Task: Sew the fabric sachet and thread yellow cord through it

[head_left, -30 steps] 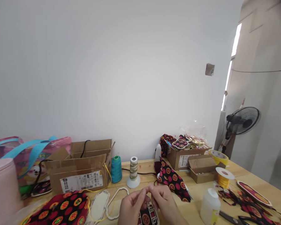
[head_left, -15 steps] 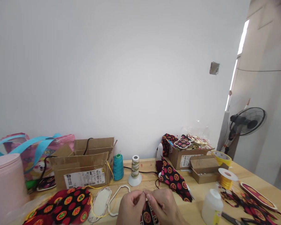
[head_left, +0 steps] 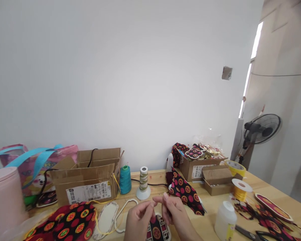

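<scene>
Near the bottom centre, my left hand (head_left: 139, 219) is closed, thumb and index fingertip pinched together; whatever is between them is too small to make out. Just right of it, my right hand (head_left: 174, 214) has its index fingertip touching or nearly touching the left fingertips, with the thumb raised apart from it. Nothing shows in the right hand. Below and between both hands lies a patterned black-and-red piece (head_left: 157, 231) with a pale lattice border, partly hidden by the hands.
Patterned fabric (head_left: 75, 219), white oval frames (head_left: 107, 217) and an open carton (head_left: 90, 182) stand left. Thread spools (head_left: 125, 180) are behind. Right are a glue bottle (head_left: 225, 221), scissors (head_left: 248, 233), yellow spool (head_left: 240, 192), small box (head_left: 219, 187) and filled carton (head_left: 190, 169).
The right thumb and fingers have opened out from their pinch, and the hands have parted slightly. More of the patterned piece shows below them. The whole view has shifted a little.
</scene>
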Action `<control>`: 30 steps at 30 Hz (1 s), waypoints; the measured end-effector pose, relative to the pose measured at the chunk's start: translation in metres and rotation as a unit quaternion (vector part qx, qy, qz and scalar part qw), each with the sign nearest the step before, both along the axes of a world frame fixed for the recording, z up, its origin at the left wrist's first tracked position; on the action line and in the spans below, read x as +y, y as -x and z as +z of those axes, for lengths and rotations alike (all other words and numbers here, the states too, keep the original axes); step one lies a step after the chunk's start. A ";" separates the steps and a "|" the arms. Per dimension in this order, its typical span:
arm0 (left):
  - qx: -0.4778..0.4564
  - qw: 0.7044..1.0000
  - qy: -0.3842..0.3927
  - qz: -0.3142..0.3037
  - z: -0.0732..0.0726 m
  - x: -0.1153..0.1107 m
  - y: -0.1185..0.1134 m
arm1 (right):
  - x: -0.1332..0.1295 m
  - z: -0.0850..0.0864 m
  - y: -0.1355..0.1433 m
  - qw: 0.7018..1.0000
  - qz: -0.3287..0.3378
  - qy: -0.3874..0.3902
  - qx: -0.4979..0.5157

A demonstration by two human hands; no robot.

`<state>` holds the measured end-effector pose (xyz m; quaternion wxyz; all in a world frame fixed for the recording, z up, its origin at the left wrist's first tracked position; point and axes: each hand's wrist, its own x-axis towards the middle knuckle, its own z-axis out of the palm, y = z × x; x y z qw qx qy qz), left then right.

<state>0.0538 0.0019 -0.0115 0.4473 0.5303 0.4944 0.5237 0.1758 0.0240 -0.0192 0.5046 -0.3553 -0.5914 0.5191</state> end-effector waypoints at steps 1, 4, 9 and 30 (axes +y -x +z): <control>0.002 1.000 0.002 -0.008 -0.002 0.001 0.000 | 0.001 0.000 0.000 1.000 0.002 0.006 0.008; 0.003 1.000 -0.002 -0.029 -0.007 0.003 -0.001 | 0.003 -0.002 0.000 1.000 -0.001 0.007 0.015; -0.012 1.000 0.001 -0.021 -0.004 0.003 -0.001 | 0.002 -0.001 0.000 0.999 -0.009 -0.031 -0.023; 0.017 0.982 -0.113 0.152 0.001 -0.006 -0.006 | 0.006 -0.006 -0.003 0.951 -0.164 -0.201 -0.167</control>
